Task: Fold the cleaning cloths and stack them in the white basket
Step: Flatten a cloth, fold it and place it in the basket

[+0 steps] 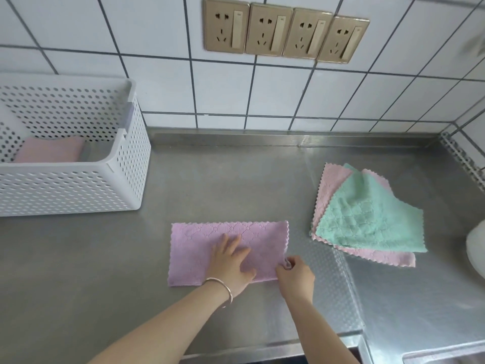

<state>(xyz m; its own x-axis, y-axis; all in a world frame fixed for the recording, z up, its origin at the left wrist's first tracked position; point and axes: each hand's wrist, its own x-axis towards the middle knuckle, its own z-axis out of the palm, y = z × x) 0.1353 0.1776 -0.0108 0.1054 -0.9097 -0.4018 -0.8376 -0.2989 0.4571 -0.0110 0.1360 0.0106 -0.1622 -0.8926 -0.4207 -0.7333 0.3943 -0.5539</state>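
Bench: bare steel, running along a white tiled wall; a dimpled foil strip covers its right part.

Basket: white, perforated, at the far left of the bench, against the wall. One folded pink cloth lies flat on its floor; a grey patch shows beside that cloth, too unclear to name.

Purple cloth: lies flat on the bench at near centre, a long rectangle with its length running left to right, zigzag edges showing along the far and right sides.

Left hand: open and flat, palm down, fingers spread, pressing on the middle of the purple cloth. A metal bangle sits on the wrist.

Right hand: at the cloth's near right corner, thumb and fingertips pinched on that corner, which is bunched up slightly off the bench.

Pile: loose, unfolded cloths on the right of the bench, well apart from the purple cloth. A green cloth lies on top, skewed; pink cloths fan out beneath it at the far and near edges. How many there are cannot be told.

Sockets: four gold-coloured plates in a row on the wall, far centre.

White round object: at the right edge of the view, cut off, not identifiable.
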